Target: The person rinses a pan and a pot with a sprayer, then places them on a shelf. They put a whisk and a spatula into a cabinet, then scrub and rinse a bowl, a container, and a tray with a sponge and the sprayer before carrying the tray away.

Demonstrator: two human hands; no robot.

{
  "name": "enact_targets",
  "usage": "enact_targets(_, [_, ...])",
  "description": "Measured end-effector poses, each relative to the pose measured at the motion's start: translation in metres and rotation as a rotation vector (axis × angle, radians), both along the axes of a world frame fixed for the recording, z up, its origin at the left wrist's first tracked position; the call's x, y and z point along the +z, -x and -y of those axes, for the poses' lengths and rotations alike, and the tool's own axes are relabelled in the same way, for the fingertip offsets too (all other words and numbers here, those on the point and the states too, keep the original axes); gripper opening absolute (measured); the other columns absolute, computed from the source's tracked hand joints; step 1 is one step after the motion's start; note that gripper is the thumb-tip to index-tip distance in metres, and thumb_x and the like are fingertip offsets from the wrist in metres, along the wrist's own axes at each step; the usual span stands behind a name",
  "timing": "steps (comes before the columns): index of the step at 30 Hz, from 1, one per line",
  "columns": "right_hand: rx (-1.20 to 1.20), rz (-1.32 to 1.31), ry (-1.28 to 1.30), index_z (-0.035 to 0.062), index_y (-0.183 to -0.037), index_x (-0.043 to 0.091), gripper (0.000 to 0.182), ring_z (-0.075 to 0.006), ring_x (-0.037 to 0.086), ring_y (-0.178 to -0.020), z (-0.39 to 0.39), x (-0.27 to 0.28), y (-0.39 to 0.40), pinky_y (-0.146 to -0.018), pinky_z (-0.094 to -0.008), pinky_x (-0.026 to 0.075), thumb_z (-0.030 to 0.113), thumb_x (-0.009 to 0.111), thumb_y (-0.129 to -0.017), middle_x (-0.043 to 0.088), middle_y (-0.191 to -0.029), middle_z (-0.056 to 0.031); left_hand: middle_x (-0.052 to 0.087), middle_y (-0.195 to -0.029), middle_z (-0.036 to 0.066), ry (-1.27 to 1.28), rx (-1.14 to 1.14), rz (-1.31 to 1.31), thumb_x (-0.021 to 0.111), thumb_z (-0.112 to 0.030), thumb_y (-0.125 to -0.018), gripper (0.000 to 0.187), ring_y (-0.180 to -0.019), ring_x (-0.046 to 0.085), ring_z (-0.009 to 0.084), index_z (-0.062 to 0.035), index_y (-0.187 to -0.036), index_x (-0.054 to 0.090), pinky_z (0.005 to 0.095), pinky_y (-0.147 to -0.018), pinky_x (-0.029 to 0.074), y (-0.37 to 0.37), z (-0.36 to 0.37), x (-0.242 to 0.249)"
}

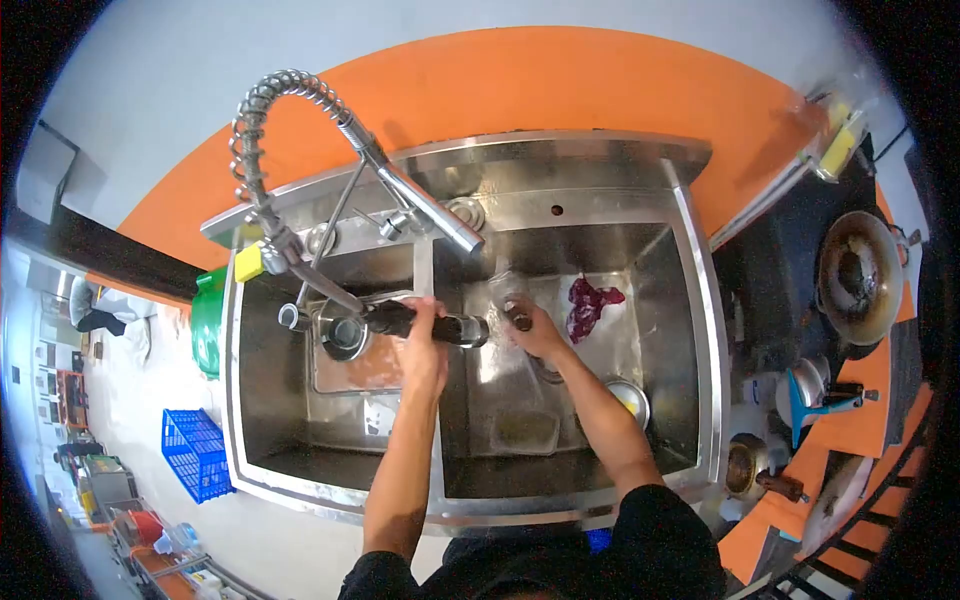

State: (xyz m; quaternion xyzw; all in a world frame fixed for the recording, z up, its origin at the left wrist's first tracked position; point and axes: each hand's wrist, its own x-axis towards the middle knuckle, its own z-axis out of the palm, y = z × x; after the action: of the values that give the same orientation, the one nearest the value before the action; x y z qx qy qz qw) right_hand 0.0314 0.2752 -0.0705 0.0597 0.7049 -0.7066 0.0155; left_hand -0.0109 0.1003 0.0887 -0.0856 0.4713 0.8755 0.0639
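Observation:
My left hand [424,338] is wrapped round the black grip of a spray head [462,331], above the divider between the two basins. The metal hose [330,290] runs from it up to the spring faucet [262,130]. Over the right basin [655,330], my right hand [540,332] is closed on a dark, round-ended handle [518,316]; what it belongs to I cannot tell. A blurred, clear patch shows just above that hand. To its right on the basin floor lies a crumpled dark red cloth [592,306].
A metal bowl [345,335] sits in a tray [365,372] in the left basin. The right basin holds a clear container [525,432] and a round bowl [630,403]. A wok [858,278] and several pans stand at right; a blue crate [198,455] is on the floor at left.

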Motion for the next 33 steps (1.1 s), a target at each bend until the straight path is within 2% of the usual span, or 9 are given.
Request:
enact_targets(2, [0.021,-0.230,-0.631,0.0088,-0.120,0.051,0.051,-0.0307,0.059,-0.095,-0.004,0.001,-0.003,-0.077,-0.0404,0.048,0.005,0.059,-0.071,0.058,-0.104,-0.0174,0.050,-0.076,-0.001,-0.090,0.025,-0.042,0.061,-0.006,-0.085,0.014,-0.073,0.050,0.0129,-0.0124,-0.085,0.049,0.0276,-0.070,0.039,0.002,0.004,0.000])
enact_targets(3, [0.021,-0.229,-0.629,0.0088,-0.120,0.051,0.051,-0.0307,0.059,-0.095,-0.005,-0.001,-0.009,-0.077,-0.0404,0.048,0.005,0.059,-0.071,0.058,-0.104,-0.0174,0.051,-0.075,-0.001,-0.020,0.062,-0.072,0.062,-0.008,-0.084,0.013,-0.072,0.050,0.0123,-0.0120,-0.085,0.050,0.0273,-0.070,0.039,0.004,0.006,0.000])
enact_targets(6, [0.318,-0.186,-1.287,0.0127,-0.126,0.047,0.047,-0.0316,0.058,-0.094,-0.007,-0.007,-0.025,-0.077,-0.0410,0.050,0.010,0.051,-0.079,0.054,-0.109,-0.0159,0.052,-0.073,0.000,0.239,0.139,-0.159,0.063,-0.014,-0.084,0.014,-0.071,0.048,0.0100,-0.0096,-0.080,0.051,0.0261,-0.068,0.039,0.014,0.008,-0.001])
enact_targets(11, [0.231,-0.196,-1.386,0.0108,-0.126,0.046,0.047,-0.0315,0.060,-0.088,-0.004,-0.003,-0.043,-0.070,-0.0410,0.052,0.010,0.050,-0.079,0.054,-0.104,-0.0181,0.052,-0.073,-0.001,0.523,0.087,-0.236,0.062,-0.018,-0.085,0.016,-0.069,0.048,0.0101,-0.0079,-0.078,0.052,0.0259,-0.067,0.039,0.016,0.007,-0.024])
enact_targets(19, [0.144,-0.385,-1.444,0.0027,-0.124,0.045,0.047,-0.0272,0.060,-0.076,0.001,-0.002,-0.042,-0.064,-0.0392,0.051,0.010,0.051,-0.078,0.053,-0.093,-0.0142,0.052,-0.072,0.002,0.173,-0.113,0.061,0.063,-0.014,-0.084,0.012,-0.068,0.049,0.0114,-0.0079,-0.081,0.053,0.0261,-0.064,0.039,-0.013,-0.016,-0.004])
enact_targets(22, [0.107,-0.281,-1.371,-0.0007,-0.122,0.046,0.046,-0.0269,0.059,-0.079,0.006,-0.004,-0.032,-0.070,-0.0385,0.050,0.010,0.051,-0.078,0.054,-0.094,-0.0136,0.052,-0.073,0.001,0.060,-0.186,0.116,0.063,-0.012,-0.084,0.011,-0.069,0.049,0.0107,-0.0084,-0.081,0.053,0.0242,-0.063,0.039,-0.020,-0.018,-0.004])
enact_targets(24, [0.045,-0.477,-1.299,-0.0028,-0.121,0.046,0.046,-0.0275,0.058,-0.082,0.004,-0.012,-0.029,-0.077,-0.0383,0.047,0.010,0.051,-0.077,0.056,-0.093,-0.0122,0.052,-0.073,0.001,0.003,-0.224,0.107,0.063,-0.012,-0.084,0.010,-0.069,0.049,0.0101,-0.0087,-0.080,0.054,0.0236,-0.063,0.039,-0.019,-0.017,-0.006])
enact_targets(31, [0.084,-0.540,-1.278,0.0022,-0.121,0.049,0.046,-0.0265,0.058,-0.092,0.003,-0.028,-0.051,-0.080,-0.0386,0.045,0.012,0.051,-0.076,0.059,-0.105,-0.0109,0.053,-0.076,0.000,0.330,0.088,-0.123,0.065,-0.015,-0.082,0.013,-0.072,0.049,0.0109,-0.0106,-0.077,0.053,0.0268,-0.068,0.039,0.011,0.010,-0.022])
enact_targets(33, [0.083,-0.441,-1.267,0.0056,-0.126,0.046,0.056,-0.0272,0.058,-0.098,0.002,-0.025,-0.059,-0.088,-0.0400,0.043,0.000,0.054,-0.071,0.057,-0.114,-0.0146,0.052,-0.076,0.001,0.299,0.047,-0.123,0.064,-0.014,-0.083,0.013,-0.072,0.049,0.0112,-0.0107,-0.078,0.053,0.0271,-0.068,0.038,0.009,0.013,-0.021])
